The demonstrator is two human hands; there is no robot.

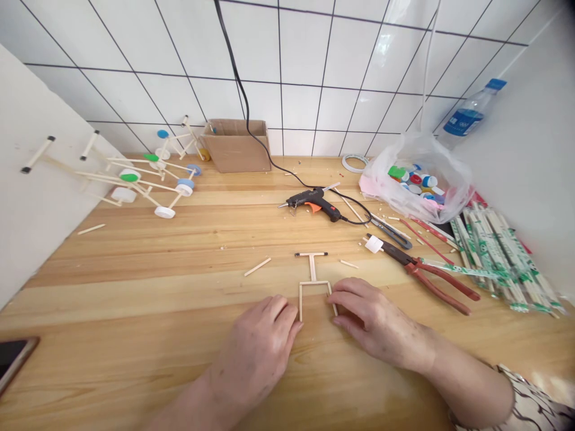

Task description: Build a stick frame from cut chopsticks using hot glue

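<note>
Your left hand (254, 353) lies open, fingers loosely curled, its fingertips (296, 327) just beside the left leg of a small frame of wooden craft sticks (312, 267). Your right hand (375, 320) is open too, with its fingertips (335, 319) against the frame's right leg; neither hand grips anything. The frame lies flat on the table (112, 359) between your hands. A loose craft stick (257, 267) lies just left of it. Farther off on the right sit a hot glue gun (312, 203), red-handled pliers (442, 281), a plastic bag of bottle caps (431, 155) and bundled chopsticks in green-printed wrappers (503, 257). Stick models with bottle-cap wheels (153, 187) stand at the left, near a cardboard box (236, 146)
</note>
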